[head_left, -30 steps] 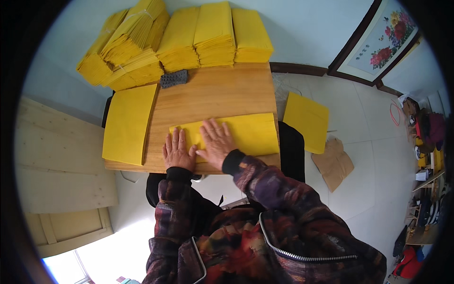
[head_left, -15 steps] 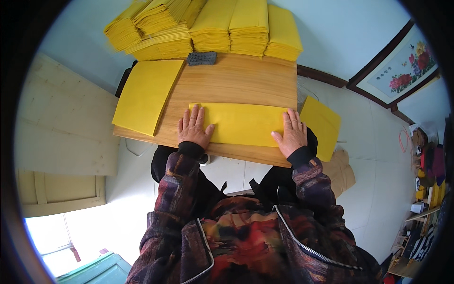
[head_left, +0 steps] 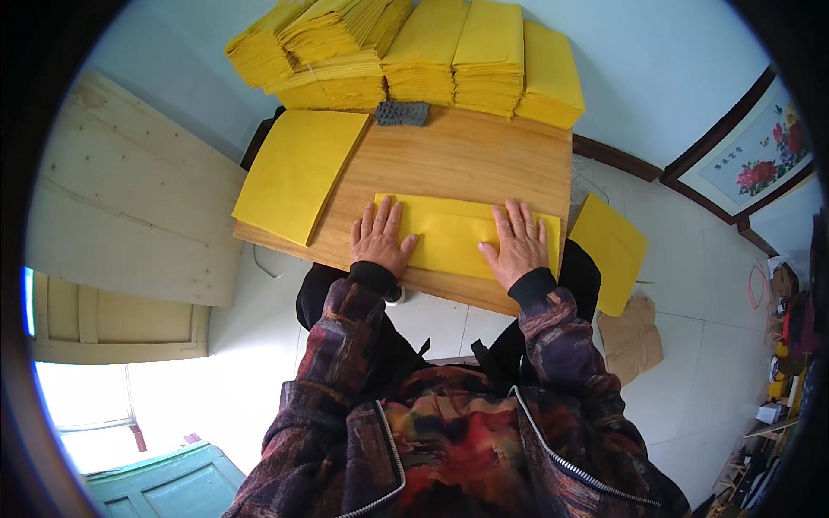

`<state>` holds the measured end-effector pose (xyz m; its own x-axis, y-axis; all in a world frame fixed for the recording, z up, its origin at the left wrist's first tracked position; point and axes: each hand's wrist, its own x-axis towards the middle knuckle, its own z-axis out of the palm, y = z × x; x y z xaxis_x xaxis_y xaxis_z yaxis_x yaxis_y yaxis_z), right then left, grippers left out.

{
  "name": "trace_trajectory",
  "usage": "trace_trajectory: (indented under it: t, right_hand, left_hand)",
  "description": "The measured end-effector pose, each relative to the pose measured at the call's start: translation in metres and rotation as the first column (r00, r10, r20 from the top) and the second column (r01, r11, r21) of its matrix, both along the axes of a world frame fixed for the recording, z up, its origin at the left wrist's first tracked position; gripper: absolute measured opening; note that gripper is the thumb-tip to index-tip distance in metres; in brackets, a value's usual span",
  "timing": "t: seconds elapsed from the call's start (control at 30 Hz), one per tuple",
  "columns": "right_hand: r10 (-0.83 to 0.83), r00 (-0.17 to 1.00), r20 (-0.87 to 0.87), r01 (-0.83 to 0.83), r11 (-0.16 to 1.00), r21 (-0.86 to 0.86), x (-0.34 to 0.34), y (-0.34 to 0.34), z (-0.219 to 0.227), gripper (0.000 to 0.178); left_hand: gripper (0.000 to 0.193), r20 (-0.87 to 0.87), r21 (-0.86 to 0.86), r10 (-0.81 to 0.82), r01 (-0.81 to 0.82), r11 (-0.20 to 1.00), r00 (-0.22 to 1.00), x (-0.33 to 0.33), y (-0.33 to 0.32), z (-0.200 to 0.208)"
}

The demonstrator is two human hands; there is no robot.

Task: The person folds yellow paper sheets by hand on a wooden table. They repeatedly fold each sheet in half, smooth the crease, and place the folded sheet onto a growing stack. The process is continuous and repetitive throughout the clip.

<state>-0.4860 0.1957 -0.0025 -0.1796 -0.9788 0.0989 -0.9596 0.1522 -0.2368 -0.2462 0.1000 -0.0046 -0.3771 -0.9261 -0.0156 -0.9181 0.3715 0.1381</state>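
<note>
A folded sheet of yellow paper lies lengthwise near the front edge of the wooden table. My left hand rests flat on its left end, fingers spread. Palm down, my right hand presses on the sheet a little in from its right end, with the fingers apart. To the left, a flat pile of yellow sheets lies at the table's edge. A dark grey knitted piece sits at the back of the table.
Tall stacks of folded yellow paper line the table's back edge. Right of the table there is another yellow sheet, with a brown paper-like piece on the floor beyond. A wooden board leans at the left.
My right hand has slid left along the folded sheet, away from its right end. My left hand stays on the left end. The whole view has shifted slightly.
</note>
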Motion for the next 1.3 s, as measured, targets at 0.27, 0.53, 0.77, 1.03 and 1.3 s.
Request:
trace_trajectory:
  t: [0.27,0.53,0.77,1.03,1.3]
  right_hand:
    - [-0.003,1.0,-0.023,0.002,1.0,-0.011,0.001,0.0,-0.001,0.069]
    - [0.02,0.999,-0.04,-0.021,1.0,-0.022,0.0,0.001,0.001,0.064]
    - [0.014,0.999,-0.046,-0.014,1.0,-0.017,-0.001,0.001,-0.003,0.067]
    - [-0.056,0.998,0.018,0.054,0.994,0.093,0.007,-0.006,0.007,0.068]
    - [0.147,0.979,0.14,-0.147,0.989,-0.015,0.072,-0.016,0.003,0.067]
  left_hand:
    - [0.072,0.137,-0.024,0.02,-0.017,1.0,0.99,-0.024,0.011,0.014]
    - [0.067,-0.144,0.018,-0.238,0.243,0.97,0.961,-0.078,0.019,0.001]
    - [0.069,-0.114,0.029,0.066,-0.063,0.998,0.991,-0.005,-0.013,0.001]
    - [0.069,-0.08,-0.008,0.108,-0.109,0.994,0.991,0.005,-0.014,-0.006]
    - [0.07,-0.022,0.031,0.093,-0.093,0.995,0.995,0.009,-0.024,-0.013]
